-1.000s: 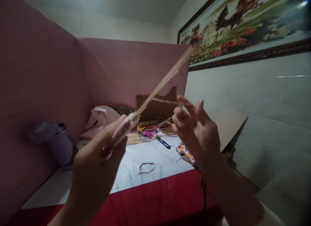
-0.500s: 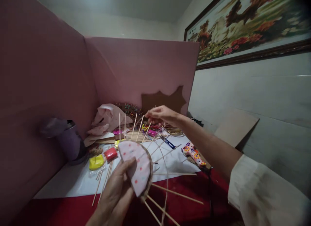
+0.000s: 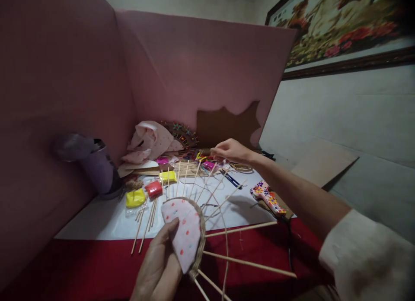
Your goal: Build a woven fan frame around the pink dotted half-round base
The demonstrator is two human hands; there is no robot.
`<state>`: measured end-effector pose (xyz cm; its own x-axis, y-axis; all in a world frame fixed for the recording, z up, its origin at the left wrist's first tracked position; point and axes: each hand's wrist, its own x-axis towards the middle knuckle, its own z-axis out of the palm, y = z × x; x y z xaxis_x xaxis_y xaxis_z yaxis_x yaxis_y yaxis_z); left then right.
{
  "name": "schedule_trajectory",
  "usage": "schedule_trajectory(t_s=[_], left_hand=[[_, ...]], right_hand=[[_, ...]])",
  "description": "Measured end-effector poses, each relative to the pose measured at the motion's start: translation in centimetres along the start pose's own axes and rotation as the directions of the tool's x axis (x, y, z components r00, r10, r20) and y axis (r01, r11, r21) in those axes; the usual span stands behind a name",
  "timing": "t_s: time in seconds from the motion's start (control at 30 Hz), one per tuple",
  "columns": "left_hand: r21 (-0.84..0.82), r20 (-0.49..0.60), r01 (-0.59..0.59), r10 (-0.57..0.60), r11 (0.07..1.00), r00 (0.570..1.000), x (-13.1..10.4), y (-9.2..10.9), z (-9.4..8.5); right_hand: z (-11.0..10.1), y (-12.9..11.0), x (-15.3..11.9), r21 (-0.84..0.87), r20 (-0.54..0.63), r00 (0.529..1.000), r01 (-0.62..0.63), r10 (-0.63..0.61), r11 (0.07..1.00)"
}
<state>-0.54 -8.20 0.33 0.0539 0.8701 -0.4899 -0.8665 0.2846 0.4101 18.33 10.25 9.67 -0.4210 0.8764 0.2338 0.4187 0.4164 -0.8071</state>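
Observation:
A half-round piece covered in spotted pale fabric [image 3: 186, 232] has a twine-wrapped curved edge, with several thin wooden sticks [image 3: 249, 264] fanning out from it. My left hand [image 3: 160, 260] grips its straight side, the thumb on the fabric. My right hand [image 3: 231, 150] is raised beyond the sticks with fingers pinched together; what it holds is too small to make out, though a cord seems to lead toward it. A loose length of twine [image 3: 227, 245] hangs across the sticks on the right.
Yellow [image 3: 135, 198] and red [image 3: 153, 189] clay packets, loose sticks [image 3: 152, 214], blue-handled pliers [image 3: 231, 180] and a flowered glue gun [image 3: 267, 198] lie on white paper. A purple container [image 3: 100, 169] stands left; crumpled fabric [image 3: 152, 141] lies behind.
The view has tilted downward. My right hand has moved away from the stick tips, farther out to the right. My left hand still grips the fabric piece, which is turned slightly.

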Motion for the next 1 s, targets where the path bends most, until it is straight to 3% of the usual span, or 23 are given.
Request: schedule_trajectory(t_s=[0.13,0.23,0.3,0.4,0.47,0.53,0.63,0.73,0.83,0.87,0.93,1.0], left_hand=[[-0.151,0.022,-0.017,0.02,0.988,1.0,0.4,0.8,1.1],[-0.302,0.081,0.042,-0.018,0.953,0.997,0.5,0.2,2.6],[-0.324,0.116,0.096,-0.061,0.941,0.991,0.6,-1.1,3.5],[-0.232,0.192,0.142,-0.098,0.962,0.977,0.6,-4.0,4.3],[-0.18,0.199,0.148,-0.111,0.972,0.974,0.5,-5.7,4.2],[-0.094,0.186,0.078,-0.06,0.992,0.981,0.3,-7.0,3.4],[0.19,0.247,-0.025,-0.023,0.981,0.969,0.4,-7.0,1.0],[0.448,0.214,-0.059,-0.042,0.892,0.976,0.9,-4.9,-1.7],[0.562,0.134,-0.184,0.13,0.807,0.982,1.6,-1.4,-3.0],[0.579,0.139,-0.294,0.264,0.76,0.954,1.8,-0.3,-2.8],[0.651,0.219,-0.526,0.528,0.547,0.82,2.0,1.6,-1.9],[0.698,0.403,-0.649,0.582,0.303,0.706,2.2,2.9,-0.4]], right_hand=[[0.8,1.2,-7.0,0.049,-0.233,0.972,-0.015,0.026,0.999],[4.2,2.0,-13.7,0.083,-0.269,0.962,-0.023,0.045,0.996],[7.2,2.1,-17.2,0.197,-0.343,0.932,-0.049,0.116,0.979],[10.9,1.8,-19.5,0.433,-0.264,0.92,-0.157,0.291,0.888],[12.3,1.4,-19.3,0.534,-0.309,0.884,-0.145,0.352,0.833],[12.5,1.0,-18.6,0.648,-0.401,0.816,-0.068,0.416,0.759],[11.6,0.6,-18.2,0.795,-0.454,0.728,0.069,0.514,0.603],[9.6,0.8,-18.9,0.873,-0.401,0.692,0.092,0.6,0.479],[7.5,1.0,-20.3,0.92,-0.319,0.702,0.068,0.636,0.386],[6.9,1.0,-20.8,0.93,-0.294,0.706,0.054,0.644,0.365],[6.0,0.9,-21.5,0.942,-0.254,0.705,0.027,0.662,0.333],[5.5,0.9,-22.0,0.947,-0.236,0.7,0.01,0.674,0.321]])
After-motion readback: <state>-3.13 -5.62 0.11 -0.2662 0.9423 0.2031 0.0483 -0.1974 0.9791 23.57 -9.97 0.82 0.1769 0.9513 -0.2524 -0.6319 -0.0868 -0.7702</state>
